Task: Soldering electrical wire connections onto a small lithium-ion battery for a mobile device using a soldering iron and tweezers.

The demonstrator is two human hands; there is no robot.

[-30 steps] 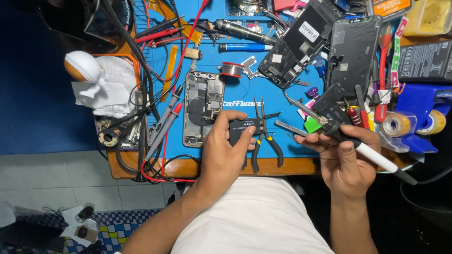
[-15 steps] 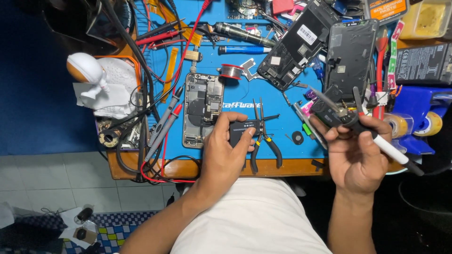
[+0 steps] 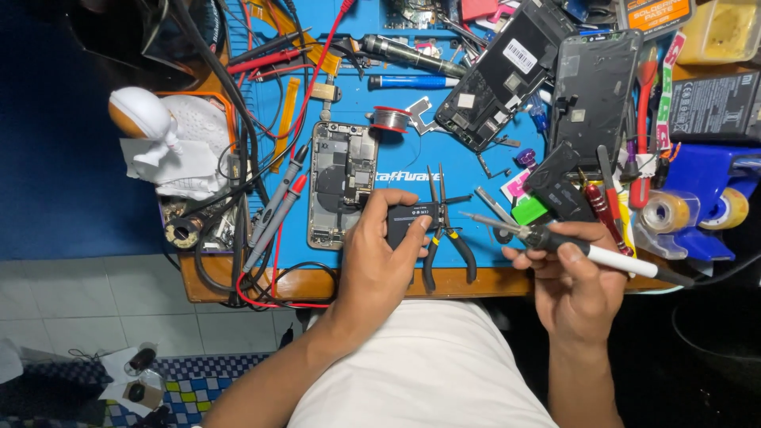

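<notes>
Battery (image 3: 406, 224), a flat black block, lies at the lower centre of the frame under the left hand (image 3: 379, 257), whose fingers are spread and pressed down on it rather than curled round it. Its long axis runs left to right across the blue mat (image 3: 396, 119). Just to its left, touching or nearly so, sits the opened phone body (image 3: 341, 184), lying lengthwise up and down the frame with its circuit boards showing, so the two long axes stand crosswise to each other.

The right hand (image 3: 575, 281) is at the lower right, well apart from the battery, fingers closed round a screwdriver (image 3: 571, 246) with a black and white handle. The tool's thin tip points left and slightly up the frame, toward the battery and phone body, but stops short over the mat. Between tip and battery lie black-handled pliers (image 3: 444, 238) on the worktop (image 3: 476, 281), handles toward the near edge.

The left hand is the nearer to both battery and phone body; the right would have to cross the pliers to reach them.
</notes>
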